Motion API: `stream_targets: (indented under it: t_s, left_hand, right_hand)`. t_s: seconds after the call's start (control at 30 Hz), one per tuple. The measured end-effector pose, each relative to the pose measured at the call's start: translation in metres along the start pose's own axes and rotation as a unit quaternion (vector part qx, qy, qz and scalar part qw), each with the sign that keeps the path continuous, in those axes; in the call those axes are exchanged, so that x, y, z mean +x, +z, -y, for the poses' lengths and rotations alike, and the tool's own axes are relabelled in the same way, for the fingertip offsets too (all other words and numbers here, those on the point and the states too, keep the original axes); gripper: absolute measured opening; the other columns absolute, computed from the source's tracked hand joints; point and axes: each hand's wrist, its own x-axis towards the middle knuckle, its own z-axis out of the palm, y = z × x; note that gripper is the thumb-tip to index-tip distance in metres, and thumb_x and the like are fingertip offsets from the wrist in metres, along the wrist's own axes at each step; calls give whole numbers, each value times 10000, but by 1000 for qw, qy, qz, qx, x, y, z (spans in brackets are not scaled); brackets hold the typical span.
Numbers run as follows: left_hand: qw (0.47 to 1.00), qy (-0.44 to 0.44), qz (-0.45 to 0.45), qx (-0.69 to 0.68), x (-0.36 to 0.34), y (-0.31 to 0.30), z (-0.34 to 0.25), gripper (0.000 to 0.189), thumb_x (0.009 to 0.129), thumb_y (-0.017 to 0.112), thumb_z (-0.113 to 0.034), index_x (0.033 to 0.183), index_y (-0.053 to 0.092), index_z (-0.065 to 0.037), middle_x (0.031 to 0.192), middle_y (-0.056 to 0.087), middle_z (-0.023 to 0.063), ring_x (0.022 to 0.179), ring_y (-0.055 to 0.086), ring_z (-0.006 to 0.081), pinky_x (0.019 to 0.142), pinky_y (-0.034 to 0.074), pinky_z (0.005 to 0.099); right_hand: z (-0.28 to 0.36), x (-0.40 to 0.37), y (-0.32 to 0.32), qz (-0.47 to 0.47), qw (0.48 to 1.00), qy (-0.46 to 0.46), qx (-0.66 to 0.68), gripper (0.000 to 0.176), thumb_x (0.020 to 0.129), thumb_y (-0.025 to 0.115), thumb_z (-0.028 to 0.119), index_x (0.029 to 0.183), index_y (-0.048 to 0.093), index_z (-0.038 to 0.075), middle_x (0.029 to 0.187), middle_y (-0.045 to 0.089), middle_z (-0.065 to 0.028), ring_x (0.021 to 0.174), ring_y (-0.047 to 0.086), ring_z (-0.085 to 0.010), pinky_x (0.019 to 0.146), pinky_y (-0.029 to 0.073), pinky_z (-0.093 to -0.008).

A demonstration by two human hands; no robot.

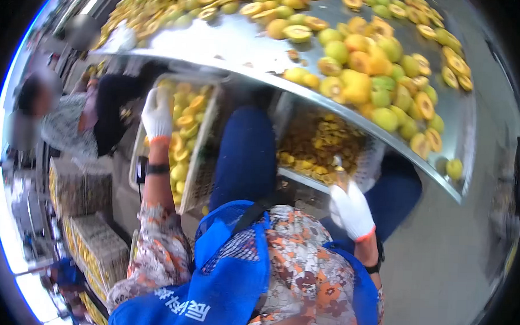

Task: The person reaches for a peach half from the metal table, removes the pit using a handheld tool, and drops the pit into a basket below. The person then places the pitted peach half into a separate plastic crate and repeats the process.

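My left hand (157, 114), in a white glove with an orange cuff, is over the left side of a plastic crate (198, 152) of yellow fruit pieces (185, 125). Its fingers reach forward, and I see nothing held in them. My right hand (351, 212), gloved the same way, is closed around a small tool (340, 170) with a brownish handle and a shiny metal tip. Blur hides the tool's exact kind. Below and ahead of that hand, between my knees, a light-coloured bin (370, 163) contains yellow and brown fruit scraps (321, 144).
A metal table (218, 49) ahead carries whole yellow-green stone fruit (383, 81) and many cut halves (299, 33). Its raised front edge runs above my knees. At left are another person (72, 118) and stacked crates (91, 242) of fruit.
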Motion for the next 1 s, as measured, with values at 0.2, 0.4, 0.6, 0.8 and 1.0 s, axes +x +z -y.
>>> stream_targets:
  t_s: [0.2,0.4,0.6,0.8,1.0]
  left_hand:
    - [960,148,10,237,11,7,-11,388,931,706,-309,1242,669,-80,1149,711,176,1058,683,345,932,531,442]
    - [903,412,95,80,-40,147,-138,359,851,721,-340,1145,675,-141,955,679,88,1035,639,308,914,492,457]
    - [842,265,409,229,5,190,-177,457,835,601,-466,1215,716,-238,1082,735,174,1060,681,364,915,508,509]
    - [789,351,421,278,40,188,-172,442,815,657,-472,1171,730,-221,1104,724,147,992,687,343,874,534,453]
    - [872,332,305,189,40,202,-140,387,838,715,-415,1141,700,-174,1009,680,179,968,632,381,872,512,477]
  right_hand:
    - [-10,6,2,-10,1000,7,20,170,1014,603,187,1085,479,94,624,449,32,436,410,-76,383,309,-247]
    - [7,8,26,-13,998,-26,-61,229,1009,603,188,1170,483,77,629,467,22,441,425,-79,390,322,-247]
    - [-3,8,21,-21,998,-18,-50,247,999,619,204,1159,495,62,637,488,16,445,438,-85,398,333,-252]
    - [2,10,25,-17,988,-46,-144,292,971,647,269,1096,553,22,670,579,-34,520,539,-124,480,419,-294]
    - [-6,13,16,-46,961,-147,-230,430,969,656,343,1159,552,-29,741,647,-169,669,670,-279,626,509,-406]
